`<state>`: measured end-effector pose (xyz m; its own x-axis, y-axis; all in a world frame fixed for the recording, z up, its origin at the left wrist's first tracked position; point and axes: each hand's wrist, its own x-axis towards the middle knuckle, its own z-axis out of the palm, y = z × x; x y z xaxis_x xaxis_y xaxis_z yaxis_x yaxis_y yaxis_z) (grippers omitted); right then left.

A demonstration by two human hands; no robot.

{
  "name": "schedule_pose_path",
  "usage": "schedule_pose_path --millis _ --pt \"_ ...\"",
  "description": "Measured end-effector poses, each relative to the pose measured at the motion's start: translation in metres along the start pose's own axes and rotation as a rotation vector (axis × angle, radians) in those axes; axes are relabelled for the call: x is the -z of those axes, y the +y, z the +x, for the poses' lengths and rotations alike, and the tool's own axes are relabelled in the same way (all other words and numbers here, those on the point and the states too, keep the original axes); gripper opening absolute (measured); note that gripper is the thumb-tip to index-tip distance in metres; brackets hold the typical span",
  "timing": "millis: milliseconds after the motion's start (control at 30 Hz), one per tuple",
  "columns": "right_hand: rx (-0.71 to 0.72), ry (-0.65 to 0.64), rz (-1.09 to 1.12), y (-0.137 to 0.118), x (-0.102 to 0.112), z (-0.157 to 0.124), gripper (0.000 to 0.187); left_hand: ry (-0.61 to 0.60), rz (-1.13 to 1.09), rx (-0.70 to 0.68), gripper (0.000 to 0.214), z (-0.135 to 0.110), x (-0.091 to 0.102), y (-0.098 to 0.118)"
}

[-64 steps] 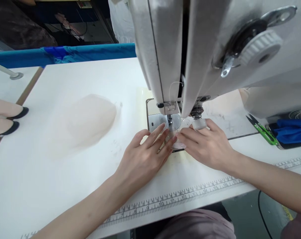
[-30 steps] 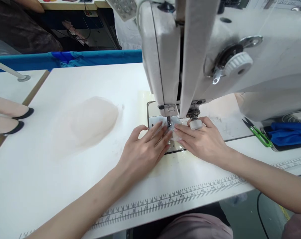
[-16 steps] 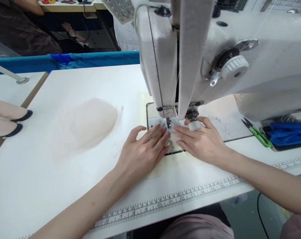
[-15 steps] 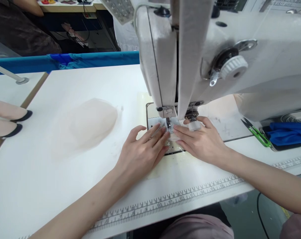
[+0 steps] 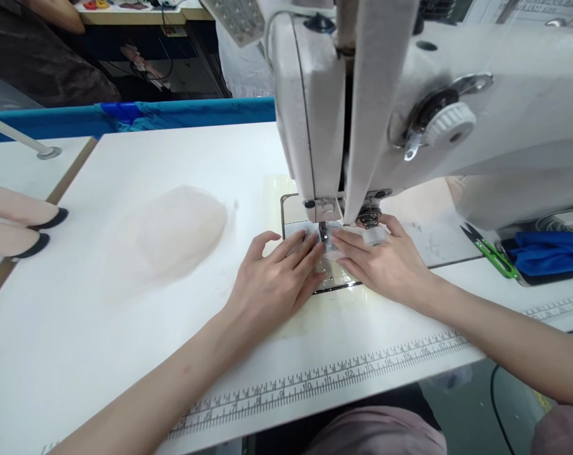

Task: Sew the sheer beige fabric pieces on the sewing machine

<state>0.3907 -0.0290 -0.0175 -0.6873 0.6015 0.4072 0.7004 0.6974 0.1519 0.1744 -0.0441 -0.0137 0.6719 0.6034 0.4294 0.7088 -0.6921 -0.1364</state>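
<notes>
My left hand (image 5: 277, 278) lies flat with fingers stretched out, its tips just left of the presser foot (image 5: 323, 232) of a white sewing machine (image 5: 303, 120). On the other side of the foot, my right hand (image 5: 388, 268) rests palm down, fingers extended, with its thumb side partly behind the machine's white knob. Between the fingertips, a thin, sheer pale fabric (image 5: 334, 255) lies on the shiny metal bed plate (image 5: 334, 278). Most of this fabric is hidden under my fingers, and its edges are hard to make out.
Another sheer, pale fabric piece (image 5: 182, 230) lies on the white table at left. Green-handled thread snips (image 5: 495, 258) and a blue cloth (image 5: 549, 253) sit at right. A printed ruler (image 5: 315, 382) follows the front edge. Two pale, black-ended forms (image 5: 21, 208) protrude at far left.
The view has shifted slightly, so the machine and table appear a little further right. Both hands keep nearly the same place beside the presser foot.
</notes>
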Motion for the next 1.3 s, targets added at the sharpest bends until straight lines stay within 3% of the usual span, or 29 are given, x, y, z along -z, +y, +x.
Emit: schedule_pose_path --millis 900,1200,1300 --pt "-0.028 -0.058 0.009 0.003 0.000 0.004 0.033 0.018 -0.049 0.011 0.031 0.000 -0.001 -0.002" --pt "-0.064 -0.001 -0.019 0.011 -0.001 0.006 0.035 0.062 0.096 -0.049 0.028 0.002 0.001 -0.001" --pt "-0.054 0.037 -0.003 0.009 0.007 0.007 0.035 0.042 0.169 0.004 0.026 0.001 0.005 -0.001"
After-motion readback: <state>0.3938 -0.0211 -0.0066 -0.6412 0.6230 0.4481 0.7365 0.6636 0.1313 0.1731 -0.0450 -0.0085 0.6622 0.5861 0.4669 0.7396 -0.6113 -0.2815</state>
